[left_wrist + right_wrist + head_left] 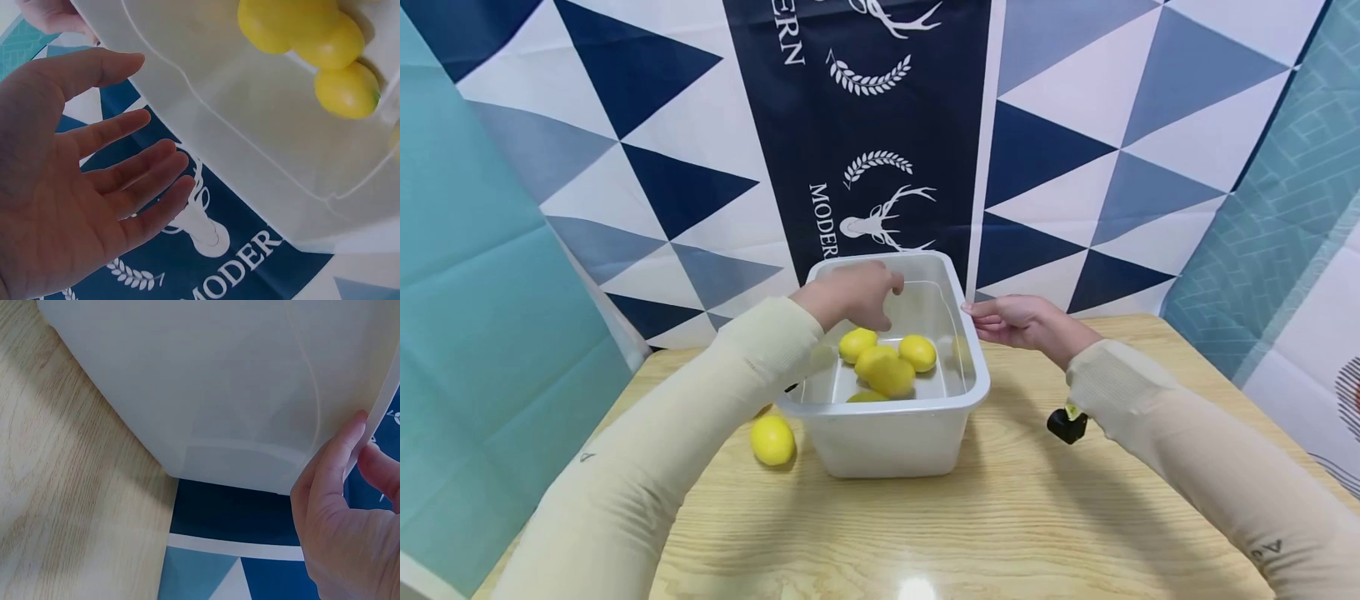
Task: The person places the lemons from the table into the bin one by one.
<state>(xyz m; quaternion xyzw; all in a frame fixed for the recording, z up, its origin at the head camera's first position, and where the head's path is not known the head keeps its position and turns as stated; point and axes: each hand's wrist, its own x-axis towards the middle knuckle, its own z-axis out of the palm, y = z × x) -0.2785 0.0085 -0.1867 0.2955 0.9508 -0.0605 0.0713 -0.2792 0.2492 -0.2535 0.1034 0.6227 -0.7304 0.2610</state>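
A white plastic bin stands on the table with several yellow lemons inside; those in the middle of the group look blurred and overlap. My left hand is above the bin's opening, over its back left part. In the left wrist view the left hand has its fingers spread apart and holds nothing, with lemons in the bin beyond. On the bin's right side, my right hand pinches the rim. The right wrist view shows the right hand with thumb and fingers on either side of that rim.
One lemon lies on the wooden table, left of the bin. A patterned cloth hangs right behind the bin. A small black device sits by the right wrist. My left sleeve hides part of the table.
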